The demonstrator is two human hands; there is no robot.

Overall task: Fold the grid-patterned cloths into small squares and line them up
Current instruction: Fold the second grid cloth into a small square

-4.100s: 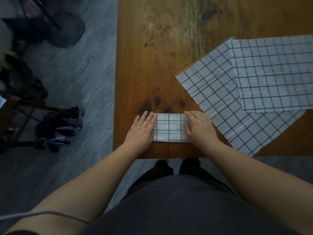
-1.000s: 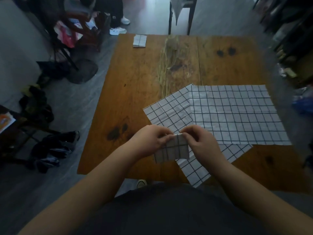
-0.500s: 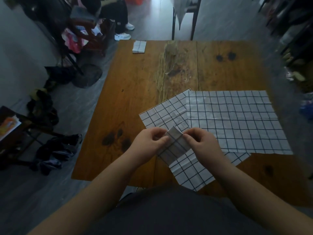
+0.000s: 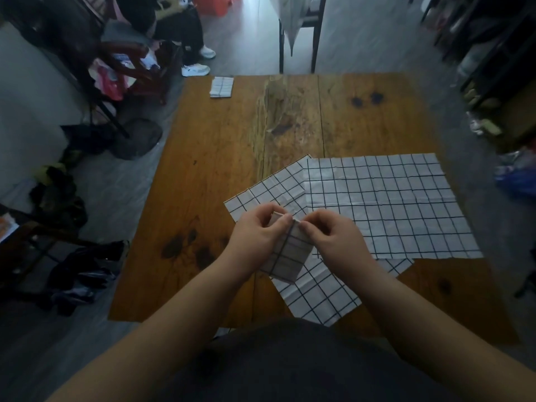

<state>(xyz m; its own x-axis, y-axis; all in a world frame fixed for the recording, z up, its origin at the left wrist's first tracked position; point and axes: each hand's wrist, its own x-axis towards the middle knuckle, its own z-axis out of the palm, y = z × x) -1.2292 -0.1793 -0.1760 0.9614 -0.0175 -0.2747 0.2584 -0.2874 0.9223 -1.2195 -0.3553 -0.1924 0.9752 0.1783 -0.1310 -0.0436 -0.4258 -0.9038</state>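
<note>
A folded grid-patterned cloth (image 4: 288, 258) hangs tilted above the wooden table (image 4: 220, 175), held at its top edge. My left hand (image 4: 255, 237) pinches its upper left corner and my right hand (image 4: 333, 242) pinches the upper right. Beneath them two unfolded grid cloths lie flat: one turned diagonally (image 4: 316, 291) and a larger one (image 4: 385, 204) overlapping it on the right. A small folded grid square (image 4: 222, 87) sits at the table's far left corner.
A seated person's legs and white shoes (image 4: 197, 68) are past the far left corner. A chair with a hanging cloth (image 4: 295, 24) stands behind the table. Dark bags (image 4: 84, 274) and clutter lie on the floor at left, shelves at right.
The folded cloth was lifted off the table's near edge. Over the last second both hands have turned it from level to tilted, still pinching its top; my view rose to show the far table.
</note>
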